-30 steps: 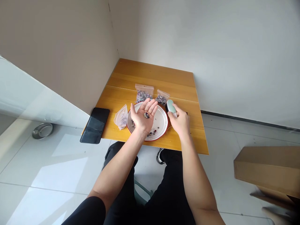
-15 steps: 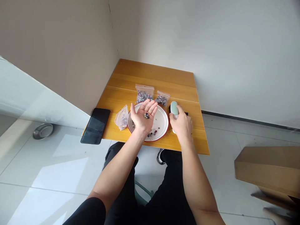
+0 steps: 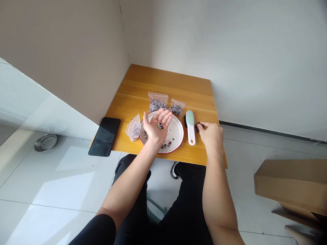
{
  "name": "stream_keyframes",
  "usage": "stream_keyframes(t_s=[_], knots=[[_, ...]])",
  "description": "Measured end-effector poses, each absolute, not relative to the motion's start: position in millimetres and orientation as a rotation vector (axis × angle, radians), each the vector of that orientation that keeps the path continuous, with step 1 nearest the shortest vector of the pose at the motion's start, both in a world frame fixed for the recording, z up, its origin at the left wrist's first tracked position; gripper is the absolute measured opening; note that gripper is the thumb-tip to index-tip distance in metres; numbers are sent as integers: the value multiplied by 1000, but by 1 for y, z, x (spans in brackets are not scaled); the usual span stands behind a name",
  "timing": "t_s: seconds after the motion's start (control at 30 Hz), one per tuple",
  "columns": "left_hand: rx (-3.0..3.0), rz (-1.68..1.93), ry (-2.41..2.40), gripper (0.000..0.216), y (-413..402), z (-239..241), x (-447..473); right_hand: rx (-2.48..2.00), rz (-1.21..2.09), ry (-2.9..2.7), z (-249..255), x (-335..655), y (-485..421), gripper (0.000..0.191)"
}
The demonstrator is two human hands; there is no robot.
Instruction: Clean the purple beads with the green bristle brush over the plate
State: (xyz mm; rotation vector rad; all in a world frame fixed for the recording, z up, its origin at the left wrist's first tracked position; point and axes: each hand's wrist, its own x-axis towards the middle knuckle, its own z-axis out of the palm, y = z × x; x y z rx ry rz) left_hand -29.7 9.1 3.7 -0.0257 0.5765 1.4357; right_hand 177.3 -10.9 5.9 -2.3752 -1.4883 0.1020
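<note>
My left hand (image 3: 156, 130) is palm up over the plate, fingers spread, with several small beads (image 3: 160, 126) lying in the palm. Beneath it is a white plate (image 3: 176, 127) with a red rim, partly hidden by that hand. Loose dark, red and pale beads (image 3: 166, 145) lie near the plate's front edge. To the right, my right hand (image 3: 211, 134) pinches a small black object (image 3: 198, 127) at the table surface; its kind is unclear. Between plate and right hand lies a white-handled brush (image 3: 190, 127) with a pale green oval back and dark bristles.
Behind the plate are a larger zip bag of beads (image 3: 157, 101) and a smaller one (image 3: 177, 106). Another zip bag (image 3: 133, 128) lies left of the plate. A black phone (image 3: 104, 136) overlaps the left edge of the wooden table (image 3: 168, 80). Walls border the back and left.
My right hand has let go of the brush and moved right to pinch the black object. The brush now lies fully in view. My left hand and its beads stay in place.
</note>
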Motion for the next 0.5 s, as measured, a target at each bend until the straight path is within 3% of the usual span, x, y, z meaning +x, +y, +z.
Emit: stream_keyframes(t_s=[0.5], knots=[[-22, 1433, 589, 65, 8, 4, -27, -2068, 263, -1500, -12, 196, 6, 23]])
